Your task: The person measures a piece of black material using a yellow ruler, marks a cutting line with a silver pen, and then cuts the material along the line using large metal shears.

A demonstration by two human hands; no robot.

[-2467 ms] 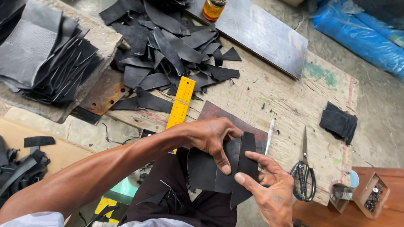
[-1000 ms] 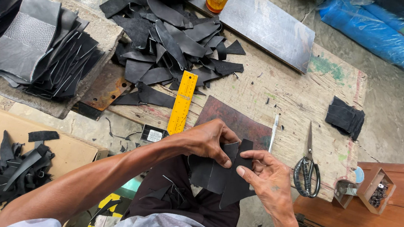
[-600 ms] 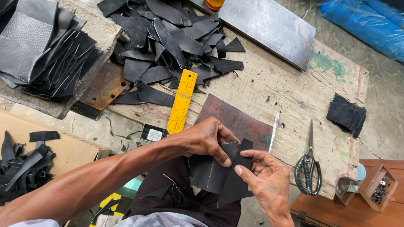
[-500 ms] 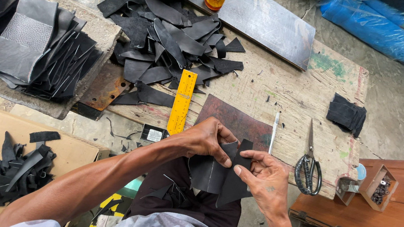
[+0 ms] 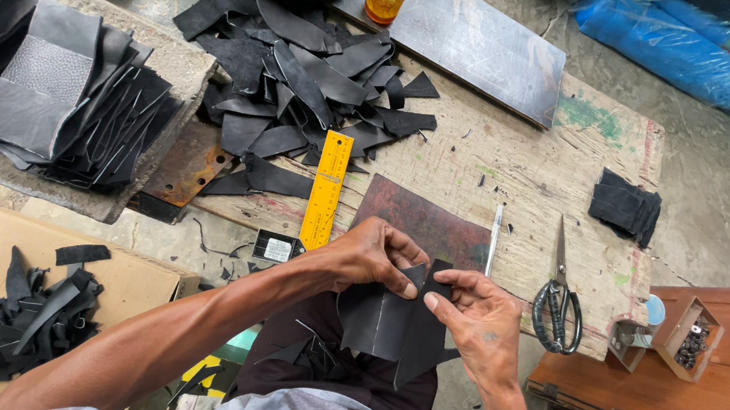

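Observation:
I hold a black leather piece [image 5: 388, 325] over my lap with both hands. My left hand [image 5: 373, 256] pinches its upper left edge with curled fingers. My right hand [image 5: 479, 321] grips its right side, thumb and forefinger on a narrow strip at the top. Just beyond my hands, a dark reddish metal plate [image 5: 426, 222] lies on the wooden board [image 5: 531, 173]. A yellow ruler [image 5: 328, 188] lies to the left of the plate, and a pen [image 5: 493, 238] to its right.
Scissors [image 5: 559, 298] lie at the board's right edge beside a small stack of black pieces [image 5: 625, 207]. A heap of black leather scraps [image 5: 306, 81] covers the far left of the board. Stacked leather sheets [image 5: 42, 99] lie left. A small wooden box [image 5: 686, 334] sits right.
My view has shifted slightly. Both hands keep hold of the black leather piece, and my fingers have worked a little along its top edge.

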